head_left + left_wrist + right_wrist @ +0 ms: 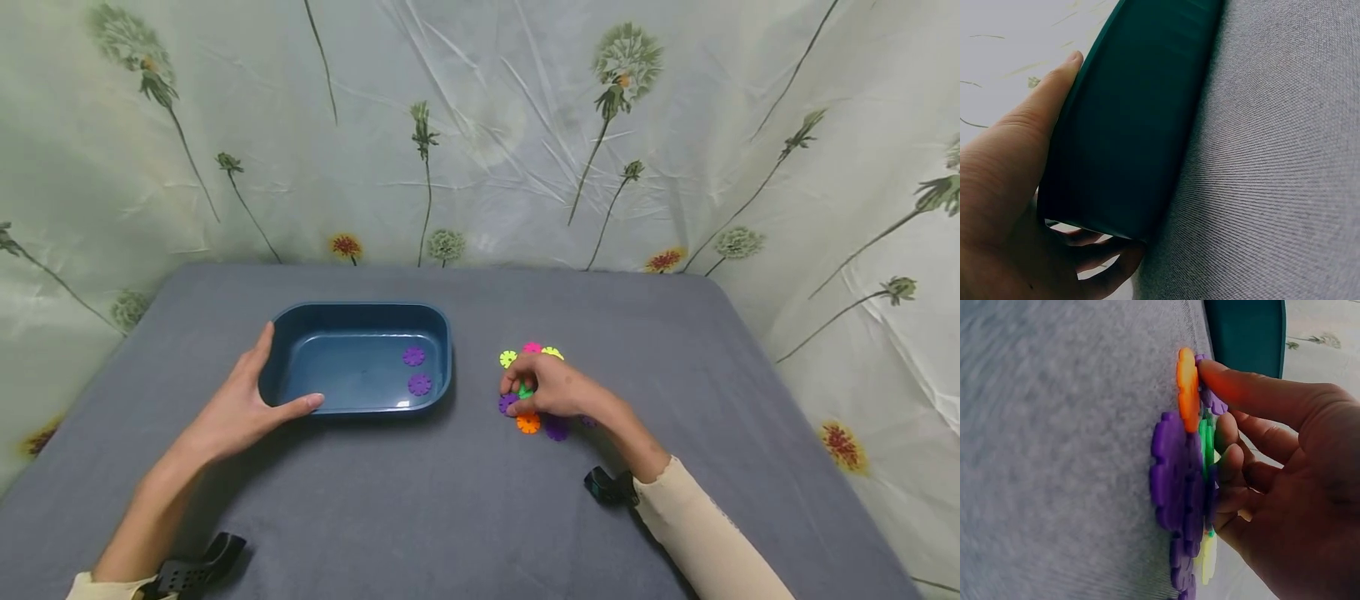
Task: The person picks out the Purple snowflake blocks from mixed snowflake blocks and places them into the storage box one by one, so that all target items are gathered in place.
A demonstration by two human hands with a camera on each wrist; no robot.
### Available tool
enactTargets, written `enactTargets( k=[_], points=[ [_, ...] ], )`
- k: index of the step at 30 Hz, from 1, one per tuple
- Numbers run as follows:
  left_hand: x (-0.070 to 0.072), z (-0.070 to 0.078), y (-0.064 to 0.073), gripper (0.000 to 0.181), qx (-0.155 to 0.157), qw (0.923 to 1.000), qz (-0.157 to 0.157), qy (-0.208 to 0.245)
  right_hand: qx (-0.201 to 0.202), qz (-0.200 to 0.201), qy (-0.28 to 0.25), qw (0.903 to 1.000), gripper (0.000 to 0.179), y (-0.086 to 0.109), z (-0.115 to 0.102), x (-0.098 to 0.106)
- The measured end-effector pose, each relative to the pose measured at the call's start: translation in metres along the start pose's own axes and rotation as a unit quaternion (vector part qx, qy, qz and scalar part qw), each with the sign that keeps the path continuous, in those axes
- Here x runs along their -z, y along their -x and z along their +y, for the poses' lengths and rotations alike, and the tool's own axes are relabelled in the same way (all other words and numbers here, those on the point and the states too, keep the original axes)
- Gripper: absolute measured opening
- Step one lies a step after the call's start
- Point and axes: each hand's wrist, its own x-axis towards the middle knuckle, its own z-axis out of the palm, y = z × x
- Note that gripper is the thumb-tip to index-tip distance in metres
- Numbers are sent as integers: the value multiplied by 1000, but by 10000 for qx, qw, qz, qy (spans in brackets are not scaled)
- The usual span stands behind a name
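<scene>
My left hand (236, 404) grips the left end of a dark blue rectangular plastic tub (337, 367), thumb over the near rim and fingers around the end wall. In the left wrist view the fingers wrap the tub's end (1122, 125). Two purple notched plastic discs (414, 357) lie inside at the right. Over a small pile of such discs, my right hand (558, 387) pinches a purple notched disc (1215, 403) between thumb and finger. Around it are an orange disc (528, 423), a green disc (525, 390), a pink disc (532, 347) and yellow ones (508, 359).
The tub and pile sit on a grey cloth-covered table (420, 508), the pile to the tub's right. Behind it hangs a pale curtain (487, 167) with dandelion prints. Each wrist wears a black strap-on device (611, 486).
</scene>
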Motion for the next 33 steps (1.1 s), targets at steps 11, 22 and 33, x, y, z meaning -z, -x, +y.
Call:
enactTargets(
  k=[11,22,33],
  points=[
    [-1,-1,1,128,-32,10000,10,-30,135,215,-222,9994,8,0,-3,-2],
    [0,-2,2,128,51,10000,25,-15,590,624,-252,9960,9,-9,-7,-5],
    [-2,-1,0,128,26,10000,44,-7,688,1233,-415,9891,10,-17,-15,-6]
  ],
)
